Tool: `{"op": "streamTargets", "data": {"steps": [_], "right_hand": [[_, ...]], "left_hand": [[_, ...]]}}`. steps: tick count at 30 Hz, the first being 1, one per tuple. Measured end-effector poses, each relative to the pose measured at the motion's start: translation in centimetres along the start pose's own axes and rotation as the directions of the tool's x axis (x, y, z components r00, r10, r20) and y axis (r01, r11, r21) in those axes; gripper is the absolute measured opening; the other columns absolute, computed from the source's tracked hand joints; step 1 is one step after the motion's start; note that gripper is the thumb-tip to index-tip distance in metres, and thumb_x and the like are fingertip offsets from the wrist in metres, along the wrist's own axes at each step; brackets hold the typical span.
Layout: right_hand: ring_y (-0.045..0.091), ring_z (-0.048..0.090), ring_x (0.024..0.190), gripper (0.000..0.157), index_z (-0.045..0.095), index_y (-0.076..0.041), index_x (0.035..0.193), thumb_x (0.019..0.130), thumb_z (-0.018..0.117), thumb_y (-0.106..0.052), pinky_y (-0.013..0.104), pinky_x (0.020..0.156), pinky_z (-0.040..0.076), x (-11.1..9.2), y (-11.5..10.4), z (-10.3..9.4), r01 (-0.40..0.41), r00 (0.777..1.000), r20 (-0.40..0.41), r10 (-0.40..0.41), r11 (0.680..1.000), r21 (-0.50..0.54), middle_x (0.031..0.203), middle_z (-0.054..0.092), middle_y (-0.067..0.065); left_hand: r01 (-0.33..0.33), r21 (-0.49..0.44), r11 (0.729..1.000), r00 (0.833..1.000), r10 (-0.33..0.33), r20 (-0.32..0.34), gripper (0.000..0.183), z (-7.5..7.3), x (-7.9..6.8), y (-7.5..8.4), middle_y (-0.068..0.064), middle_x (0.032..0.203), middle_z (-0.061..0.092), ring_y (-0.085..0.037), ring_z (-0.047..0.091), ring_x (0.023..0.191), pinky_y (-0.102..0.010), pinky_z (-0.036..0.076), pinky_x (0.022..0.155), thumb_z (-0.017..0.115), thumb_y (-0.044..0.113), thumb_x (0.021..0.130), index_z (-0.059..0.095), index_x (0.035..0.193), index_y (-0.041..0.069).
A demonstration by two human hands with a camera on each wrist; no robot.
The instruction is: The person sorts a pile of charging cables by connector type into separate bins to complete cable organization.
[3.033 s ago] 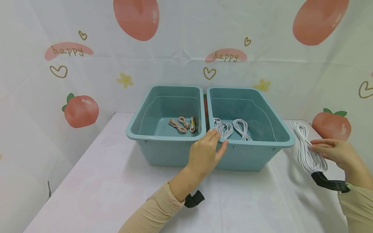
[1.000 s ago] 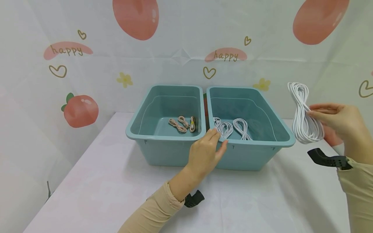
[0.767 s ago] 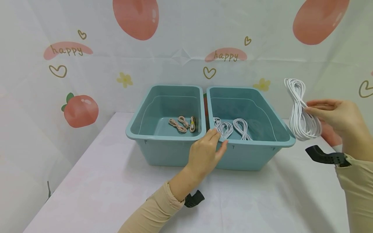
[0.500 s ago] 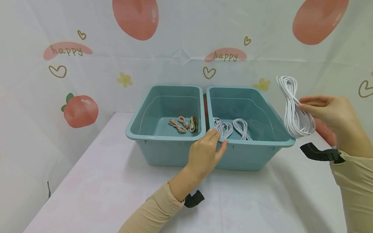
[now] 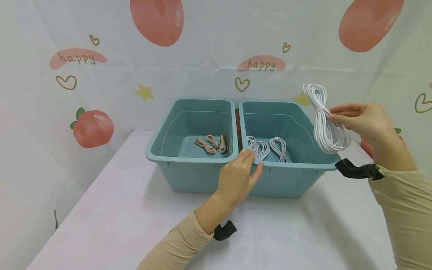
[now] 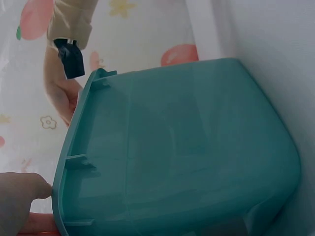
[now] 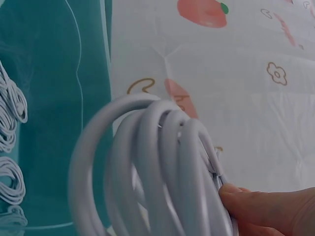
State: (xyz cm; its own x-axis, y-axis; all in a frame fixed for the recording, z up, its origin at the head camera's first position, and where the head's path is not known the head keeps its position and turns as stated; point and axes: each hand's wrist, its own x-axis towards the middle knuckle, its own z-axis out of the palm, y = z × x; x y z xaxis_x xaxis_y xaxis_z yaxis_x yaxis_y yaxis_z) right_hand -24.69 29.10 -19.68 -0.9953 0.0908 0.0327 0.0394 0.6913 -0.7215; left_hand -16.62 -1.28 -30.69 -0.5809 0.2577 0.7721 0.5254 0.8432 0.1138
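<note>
My right hand point(image 5: 371, 122) pinches a coiled bundle of white cable point(image 5: 330, 135) at its tied middle. The bundle hangs tilted in the air over the right side of the right-hand blue-green plastic bin point(image 5: 287, 182). Its thick loops fill the lower part of the right wrist view. With my left hand point(image 5: 236, 180) I hold that bin's front rim near its left corner, thumb in front and fingertips over the edge. Smaller white cable coils point(image 5: 279, 150) lie on the bin floor, partly hidden by the front wall.
Against the first bin's left side stands a matching bin point(image 5: 192, 174), with several small brownish cord bundles point(image 5: 205, 145) inside, one banded in yellow. Both bins sit on a white-covered table point(image 5: 135, 225). A patterned white backdrop point(image 5: 202, 48) rises close behind.
My right hand has lifted the white cable bundle off the table at the right and carried it up and leftward over the right bin. The left hand has stayed on the rim.
</note>
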Motion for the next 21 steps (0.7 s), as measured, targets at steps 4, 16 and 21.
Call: {"op": "streamTargets", "data": {"steps": [4,16,21], "right_hand": [[-0.002,0.048,0.085,0.034,0.064,-0.047,0.104,0.073,0.067,-0.060,0.029,0.081,0.039,0.5,-0.5,0.6,0.021,1.000,0.002,-0.021,0.999,-0.045,0.072,0.058,-0.040],[0.003,0.049,0.090,0.040,0.068,-0.027,0.109,0.076,0.070,-0.051,0.014,0.066,0.045,2.2,-2.6,2.9,0.112,0.994,0.007,-0.112,0.993,-0.030,0.071,0.061,-0.034],[0.015,0.050,0.104,0.056,0.061,-0.011,0.122,0.080,0.067,-0.048,0.013,0.068,0.045,2.8,-3.6,4.0,0.120,0.992,0.039,-0.119,0.992,-0.025,0.078,0.066,-0.028]], "left_hand": [[0.000,0.001,1.000,1.000,0.000,-0.001,0.026,0.0,0.0,0.0,-0.005,0.107,0.071,-0.017,0.069,0.099,-0.024,0.058,0.068,0.067,0.030,0.085,0.072,0.098,0.008],[-0.008,0.004,1.000,1.000,0.008,-0.013,0.026,0.0,0.0,0.0,-0.005,0.105,0.072,-0.016,0.069,0.098,-0.024,0.058,0.067,0.068,0.030,0.084,0.072,0.098,0.008],[-0.010,0.008,1.000,1.000,0.010,-0.020,0.026,0.1,0.0,0.0,-0.005,0.105,0.072,-0.017,0.069,0.098,-0.024,0.058,0.068,0.068,0.030,0.084,0.072,0.097,0.008]]}}
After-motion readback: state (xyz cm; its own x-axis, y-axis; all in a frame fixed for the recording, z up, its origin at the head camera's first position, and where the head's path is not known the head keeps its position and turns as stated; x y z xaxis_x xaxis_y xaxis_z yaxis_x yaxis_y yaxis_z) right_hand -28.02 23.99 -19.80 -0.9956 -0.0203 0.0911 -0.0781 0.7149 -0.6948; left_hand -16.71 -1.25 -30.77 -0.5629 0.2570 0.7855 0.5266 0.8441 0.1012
